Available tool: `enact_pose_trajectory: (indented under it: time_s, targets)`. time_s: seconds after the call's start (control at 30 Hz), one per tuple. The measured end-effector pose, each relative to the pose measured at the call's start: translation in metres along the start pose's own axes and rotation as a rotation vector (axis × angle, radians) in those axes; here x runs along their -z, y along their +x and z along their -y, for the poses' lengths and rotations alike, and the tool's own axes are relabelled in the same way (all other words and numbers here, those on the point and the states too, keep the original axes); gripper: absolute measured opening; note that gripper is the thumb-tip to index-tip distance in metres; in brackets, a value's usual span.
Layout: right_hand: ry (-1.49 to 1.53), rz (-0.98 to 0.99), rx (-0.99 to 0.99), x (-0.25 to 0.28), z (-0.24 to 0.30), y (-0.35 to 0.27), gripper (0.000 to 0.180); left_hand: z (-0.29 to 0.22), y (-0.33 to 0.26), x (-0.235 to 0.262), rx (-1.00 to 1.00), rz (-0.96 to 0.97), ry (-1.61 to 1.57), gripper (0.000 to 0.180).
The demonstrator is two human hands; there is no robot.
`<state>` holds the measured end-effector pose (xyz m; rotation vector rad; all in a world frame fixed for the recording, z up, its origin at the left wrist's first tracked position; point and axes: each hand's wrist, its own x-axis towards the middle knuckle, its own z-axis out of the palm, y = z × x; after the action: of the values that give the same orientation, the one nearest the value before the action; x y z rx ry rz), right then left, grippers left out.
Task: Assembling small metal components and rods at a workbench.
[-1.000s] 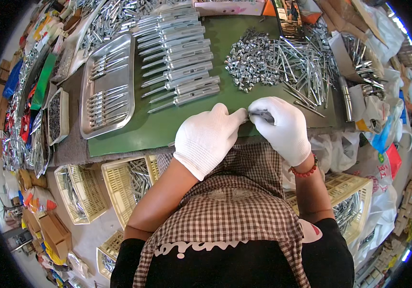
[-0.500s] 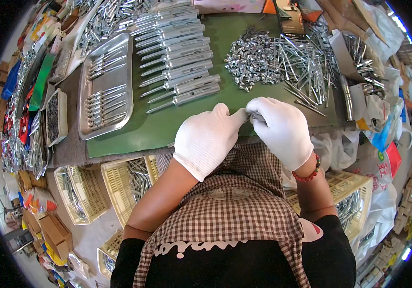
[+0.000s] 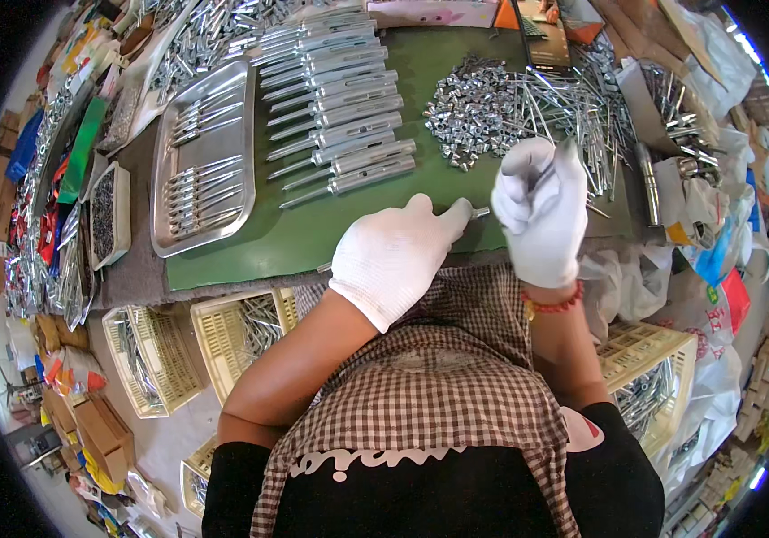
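Head view: at mid-frame, grips a slim silvery metal rod point(image 3: 481, 212) in the white-gloved left hand point(image 3: 393, 253), with fingers wrapped around it. Right of centre, holds the white-gloved right hand point(image 3: 541, 215) with fingers part-curled; cannot tell whether gripping anything. Above, has small silvery metal caps point(image 3: 469, 112) heaped on the green tabletop point(image 3: 268, 251).

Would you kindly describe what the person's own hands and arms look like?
The left hand and right hand both wear white knitted gloves, greyish at some fingertips. A red beaded bracelet circles the right wrist. The forearms are bare below short black sleeves.
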<state>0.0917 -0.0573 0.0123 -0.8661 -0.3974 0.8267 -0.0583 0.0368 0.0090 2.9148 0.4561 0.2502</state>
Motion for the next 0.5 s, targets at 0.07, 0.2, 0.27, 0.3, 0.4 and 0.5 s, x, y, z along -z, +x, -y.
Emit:
enact_pose_trajectory:
  time_s: [0.07,0.2,0.27,0.3,0.4,0.5]
  targets:
    - [0.229,0.084,0.002,0.003,-0.013,0.008,0.055,0.001,0.0,0.0,-0.012,-0.031,-0.008,0.025]
    - [0.182,0.023,0.052,-0.001,-0.025,0.011,0.052,-0.002,0.002,0.004,0.007,0.034,-0.005,0.022]
    - [0.129,0.001,0.073,-0.004,-0.03,0.007,0.055,-0.002,0.002,0.004,0.007,0.036,-0.015,0.02]
    - [0.006,0.004,0.098,-0.004,-0.033,0.005,0.058,-0.002,0.002,0.002,0.005,0.043,-0.009,0.017]
    - [-0.183,-0.011,0.11,-0.006,-0.034,0.004,0.064,-0.002,0.004,0.004,-0.01,0.036,0.001,0.012]
    - [-0.218,-0.012,0.301,-0.002,-0.042,-0.003,0.055,-0.012,0.009,0.014,-0.02,0.042,0.073,0.01]
